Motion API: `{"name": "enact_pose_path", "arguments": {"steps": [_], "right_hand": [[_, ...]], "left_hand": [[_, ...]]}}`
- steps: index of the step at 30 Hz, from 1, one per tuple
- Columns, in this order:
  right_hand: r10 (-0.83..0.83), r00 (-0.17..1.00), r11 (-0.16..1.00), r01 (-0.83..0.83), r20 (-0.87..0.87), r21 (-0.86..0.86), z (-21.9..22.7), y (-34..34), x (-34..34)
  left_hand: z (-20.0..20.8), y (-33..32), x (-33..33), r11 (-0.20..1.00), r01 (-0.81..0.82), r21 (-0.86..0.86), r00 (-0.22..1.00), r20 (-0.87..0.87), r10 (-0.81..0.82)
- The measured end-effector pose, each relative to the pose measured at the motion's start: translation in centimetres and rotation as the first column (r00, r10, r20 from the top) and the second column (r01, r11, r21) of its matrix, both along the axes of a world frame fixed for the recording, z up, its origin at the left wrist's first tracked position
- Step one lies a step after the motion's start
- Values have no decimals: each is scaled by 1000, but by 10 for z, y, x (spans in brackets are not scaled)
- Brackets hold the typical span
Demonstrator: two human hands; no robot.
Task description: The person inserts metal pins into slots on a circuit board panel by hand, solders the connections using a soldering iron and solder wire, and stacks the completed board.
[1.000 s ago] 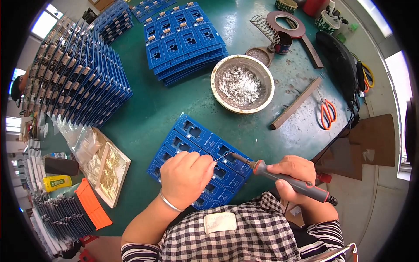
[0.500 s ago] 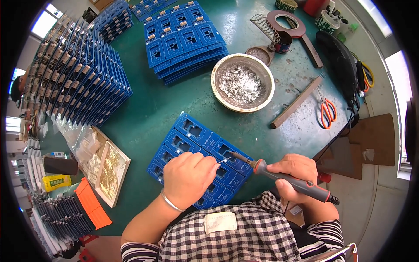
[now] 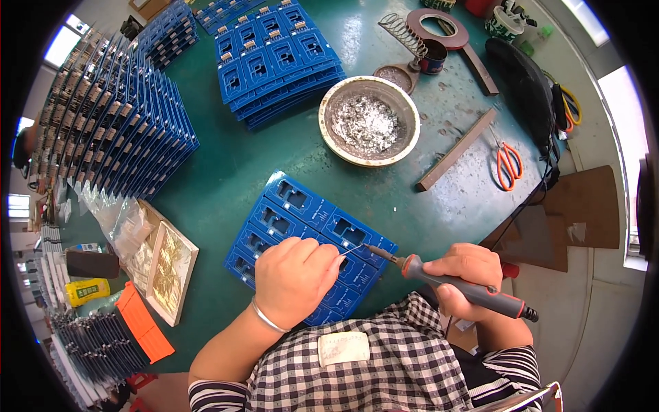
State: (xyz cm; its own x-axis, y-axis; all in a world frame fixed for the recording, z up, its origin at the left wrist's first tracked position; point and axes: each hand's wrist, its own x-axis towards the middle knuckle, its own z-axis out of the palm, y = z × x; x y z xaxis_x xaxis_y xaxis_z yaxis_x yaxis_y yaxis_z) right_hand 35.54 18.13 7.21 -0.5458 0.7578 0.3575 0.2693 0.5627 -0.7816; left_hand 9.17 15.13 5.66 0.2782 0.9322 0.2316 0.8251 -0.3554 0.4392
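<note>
A blue circuit board panel [image 3: 317, 214] with several rectangular cut-outs lies at a slant on the table before me. My right hand [image 3: 468, 278] is closed round the grey handle of a soldering iron [image 3: 446, 280]. Its tip rests at or just above the panel's right part, beside a cut-out. Over the panel's near left part, my left hand [image 3: 294, 278] pinches a thin solder wire [image 3: 351, 249], whose end reaches toward the iron's tip. That hand covers some of the panel, and its fingertips are partly hidden.
A bowl of solder scraps [image 3: 369, 125] stands beyond the panel, near a coiled iron stand [image 3: 401, 58]. Stacked blue boards [image 3: 274, 62] rise at the back and left. A wooden tray [image 3: 171, 271] is at left; a wooden bar [image 3: 456, 150] and orange-handled scissors [image 3: 508, 167] lie right.
The whole view has shifted slightly, so the table things sit further left and up. Against the panel, the iron's tip and the wire have moved a little right and nearer to me.
</note>
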Motion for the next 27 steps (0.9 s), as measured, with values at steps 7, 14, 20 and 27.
{"name": "enact_pose_path", "arguments": {"steps": [7, 14, 20, 27], "right_hand": [[8, 1000, 1000, -8, -10, -22, -1, 1, -2], [-15, 1000, 1000, 15, 1, -15, 4, -3, 6], [-4, 995, 999, -1, -101, -50, -3, -10, -8], [78, 992, 996, -82, -94, -31, -6, -9, -22]], "left_hand": [[-4, 3, 3, 1000, 4, 17, 1000, 10, -4], [5, -5, -9, 997, -75, 1, 997, 3, 75], [6, -22, -19, 997, -74, 32, 996, 48, 72], [-7, -29, -21, 998, -11, 64, 999, 32, 9]]}}
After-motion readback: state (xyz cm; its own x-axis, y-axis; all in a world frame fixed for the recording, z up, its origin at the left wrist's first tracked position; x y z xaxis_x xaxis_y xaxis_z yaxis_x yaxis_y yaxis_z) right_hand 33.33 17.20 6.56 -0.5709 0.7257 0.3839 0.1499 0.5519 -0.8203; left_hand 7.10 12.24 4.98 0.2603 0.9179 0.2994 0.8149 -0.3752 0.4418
